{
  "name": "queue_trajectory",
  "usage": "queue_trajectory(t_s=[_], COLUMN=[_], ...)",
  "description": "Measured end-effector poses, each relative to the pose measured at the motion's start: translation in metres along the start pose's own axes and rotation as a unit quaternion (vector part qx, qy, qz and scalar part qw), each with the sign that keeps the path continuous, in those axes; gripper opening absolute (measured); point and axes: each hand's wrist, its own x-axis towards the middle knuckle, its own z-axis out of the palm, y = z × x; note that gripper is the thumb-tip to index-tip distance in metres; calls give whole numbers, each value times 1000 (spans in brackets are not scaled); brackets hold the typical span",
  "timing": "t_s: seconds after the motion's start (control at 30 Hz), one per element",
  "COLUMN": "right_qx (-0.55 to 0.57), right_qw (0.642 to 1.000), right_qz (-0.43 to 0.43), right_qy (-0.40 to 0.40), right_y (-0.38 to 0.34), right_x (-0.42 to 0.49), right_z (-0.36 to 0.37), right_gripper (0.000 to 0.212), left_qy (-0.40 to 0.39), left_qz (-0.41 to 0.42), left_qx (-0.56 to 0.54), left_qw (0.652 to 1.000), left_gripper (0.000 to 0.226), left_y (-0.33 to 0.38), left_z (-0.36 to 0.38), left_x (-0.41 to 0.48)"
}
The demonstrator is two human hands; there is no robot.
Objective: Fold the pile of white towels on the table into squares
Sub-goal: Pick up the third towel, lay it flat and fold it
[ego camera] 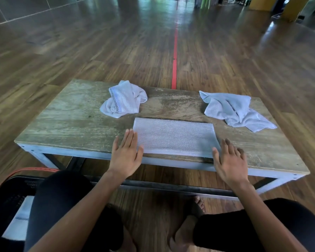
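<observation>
my left grip (126, 155) is flat, fingers straight and close together, lying along the left edge of the folded towel (175, 137), thumb at its near left corner. my right grip (229, 160) is spread wide at the folded towel's near right corner, clamped on nothing; i cannot tell if it touches the cloth. the folded towel lies as a flat rectangle at the near edge of the bench (71, 115). beyond its left end sits the left crumpled towel (124, 100); beyond and right of it, apart, the right crumpled towel (236, 110). 1 black crate (11, 188) stands below and left of it.
</observation>
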Motion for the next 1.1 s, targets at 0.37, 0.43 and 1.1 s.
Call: queue_trajectory(t_s=[0.37, 0.43, 1.1], right_qx=[5, 2, 20], right_qw=[975, 971, 976], right_qz=[-148, -151, -155], right_qy=[-164, -183, -150], right_y=[-63, -58, -130], right_x=[63, 73, 152], right_z=[26, 28, 20], right_gripper=[69, 65, 34], left_qy=[-144, -154, 21], left_qz=[87, 75, -107], left_qx=[6, 6, -108], left_qw=[986, 985, 988], left_gripper=[60, 62, 49], left_y=[65, 58, 4], left_z=[9, 14, -2], left_x=[77, 86, -9])
